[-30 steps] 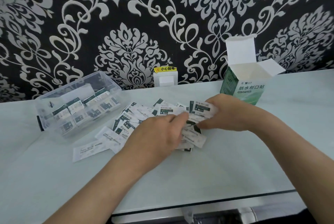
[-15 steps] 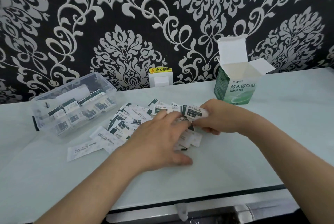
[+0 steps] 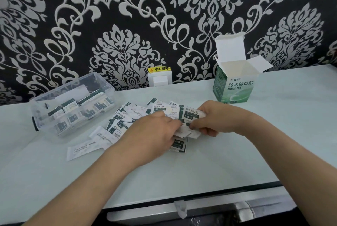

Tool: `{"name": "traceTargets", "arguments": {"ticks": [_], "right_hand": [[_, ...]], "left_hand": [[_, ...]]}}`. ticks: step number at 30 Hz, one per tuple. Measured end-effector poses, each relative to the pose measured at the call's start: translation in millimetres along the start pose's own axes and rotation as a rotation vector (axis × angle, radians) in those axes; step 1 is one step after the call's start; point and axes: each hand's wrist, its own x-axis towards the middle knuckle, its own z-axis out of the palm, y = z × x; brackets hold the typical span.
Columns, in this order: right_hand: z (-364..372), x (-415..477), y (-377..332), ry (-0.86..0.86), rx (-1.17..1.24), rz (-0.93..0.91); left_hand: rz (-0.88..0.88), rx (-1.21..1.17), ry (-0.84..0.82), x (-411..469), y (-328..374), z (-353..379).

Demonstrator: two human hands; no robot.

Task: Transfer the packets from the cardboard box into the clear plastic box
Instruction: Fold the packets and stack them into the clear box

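Several small white and dark-green packets (image 3: 131,116) lie scattered in a pile on the pale tabletop. My right hand (image 3: 213,118) holds a small stack of packets (image 3: 191,114) at the pile's right side. My left hand (image 3: 155,134) lies over the pile's middle, its fingertips pinching a packet (image 3: 184,131) just beside the right hand. The clear plastic box (image 3: 54,98) stands open at the left with several packets inside. The green and white cardboard box (image 3: 235,83) stands at the back right, flaps open; I cannot see its inside.
A white wall socket (image 3: 160,78) with a yellow warning label sits at the back behind the pile. Loose packets (image 3: 82,150) lie face down at the pile's left. The table's front edge (image 3: 200,200) runs close below my forearms. Patterned black wallpaper is behind.
My left hand, spread flat on the pile half a second ago, has drawn its fingers together on a packet beside my right hand. The right hand keeps its stack.
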Motion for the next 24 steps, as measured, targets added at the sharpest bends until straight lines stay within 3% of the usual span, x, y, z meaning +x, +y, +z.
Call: {"name": "traceTargets", "arguments": {"ticks": [3,6,9,12,13,15,19,24], "right_hand": [[-2.5,0.6,-0.1,-0.022,0.066,0.011],[-9.1,2.1,-0.1,0.052,0.183,-0.005],[-18.8,2.4,-2.9,0.212,0.569,-0.039],[-16.2,1.2,-13.1,0.115,1.113,-0.072],[-11.3,1.3,-17.8,0.039,1.177,-0.086],[3.3,2.3,-25.3,-0.048,1.095,-0.133],[22.7,0.3,-39.0,0.010,1.055,-0.156],[25.5,-0.4,-43.3,0.002,1.141,-0.133]], "left_hand": [[0.081,0.115,0.116,2.6,-3.4,6.3],[0.098,0.085,0.351,6.2,-11.1,13.6],[-0.127,-0.383,0.541,7.6,0.7,-7.8],[-0.520,-1.148,0.549,12.8,14.2,-29.6],[-0.597,-1.335,0.522,15.3,17.8,-33.0],[-0.641,-1.492,0.512,19.1,24.5,-37.1],[-0.624,-1.482,0.541,22.0,35.7,-29.7],[-0.576,-0.958,0.583,22.1,26.2,-14.2]]}}
